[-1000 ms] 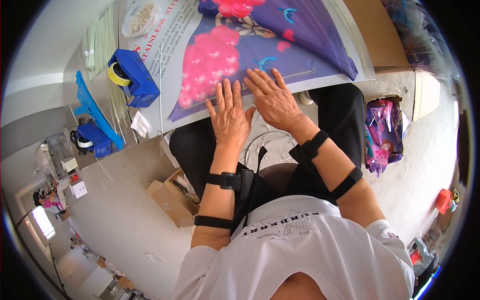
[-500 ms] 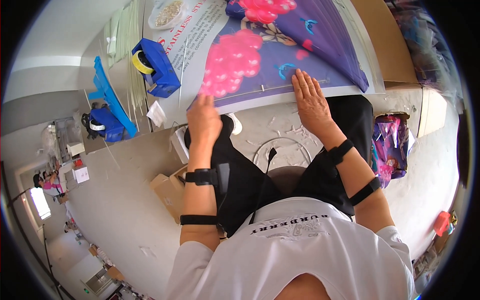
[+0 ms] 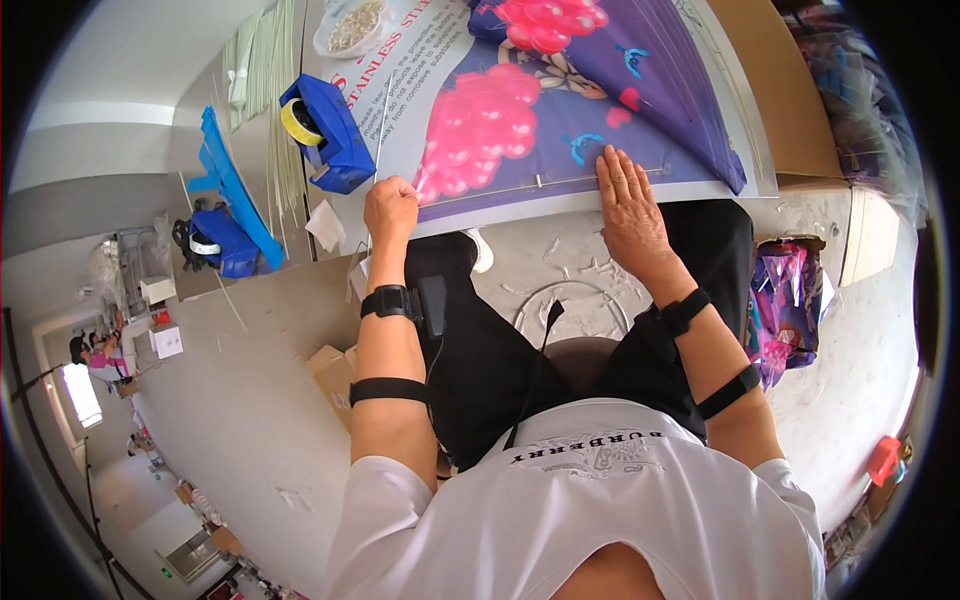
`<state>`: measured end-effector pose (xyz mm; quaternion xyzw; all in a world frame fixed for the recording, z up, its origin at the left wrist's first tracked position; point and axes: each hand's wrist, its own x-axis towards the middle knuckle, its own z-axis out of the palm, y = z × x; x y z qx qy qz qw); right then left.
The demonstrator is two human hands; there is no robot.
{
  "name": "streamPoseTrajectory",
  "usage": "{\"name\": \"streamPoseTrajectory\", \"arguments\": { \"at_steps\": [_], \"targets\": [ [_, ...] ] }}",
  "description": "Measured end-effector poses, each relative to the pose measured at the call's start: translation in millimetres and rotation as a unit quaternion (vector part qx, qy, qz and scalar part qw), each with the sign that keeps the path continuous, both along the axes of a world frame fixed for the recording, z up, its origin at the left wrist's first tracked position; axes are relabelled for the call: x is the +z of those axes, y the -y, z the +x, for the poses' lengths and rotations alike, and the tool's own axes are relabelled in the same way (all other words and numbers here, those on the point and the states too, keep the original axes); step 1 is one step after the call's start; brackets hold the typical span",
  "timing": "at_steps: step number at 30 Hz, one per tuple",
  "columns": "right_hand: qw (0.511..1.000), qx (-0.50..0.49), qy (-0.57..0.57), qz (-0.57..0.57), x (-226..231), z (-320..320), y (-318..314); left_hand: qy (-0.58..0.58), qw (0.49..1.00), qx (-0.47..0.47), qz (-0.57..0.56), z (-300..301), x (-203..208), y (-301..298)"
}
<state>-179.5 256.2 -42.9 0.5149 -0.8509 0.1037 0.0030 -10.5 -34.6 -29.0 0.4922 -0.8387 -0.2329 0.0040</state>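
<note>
A glossy purple plastic sheet printed with pink balloons lies on the table, its right part folded over. Along its near edge runs a thin pale rod, with a small white tab near the middle. My right hand rests flat near the rod's right end, fingers stretched out and holding nothing. At the sheet's near left corner, my left hand is closed in a pinch. Its fingers hide what they hold. Another thin pale stick runs toward that hand from the far side.
Left of the sheet stands a blue tape dispenser; another blue dispenser sits farther left. A clear tub of small pale pieces and a bundle of pale strips lie farther back. A box of packaged goods stands right of my legs.
My left hand has moved left and slightly away from me along the sheet's corner. My right hand stays flat on the sheet. The whole view has shifted slightly.
</note>
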Motion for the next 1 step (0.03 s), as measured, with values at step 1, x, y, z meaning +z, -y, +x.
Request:
{"name": "streamPoseTrajectory", "arguments": {
  "at_steps": [1],
  "targets": [
    [1.0, -0.001, 0.01, 0.004, 0.1, -0.8, -0.6, 0.021, 0.999, -0.01, 0.029, -1.1, -0.6, 4.9]
  ]
}}
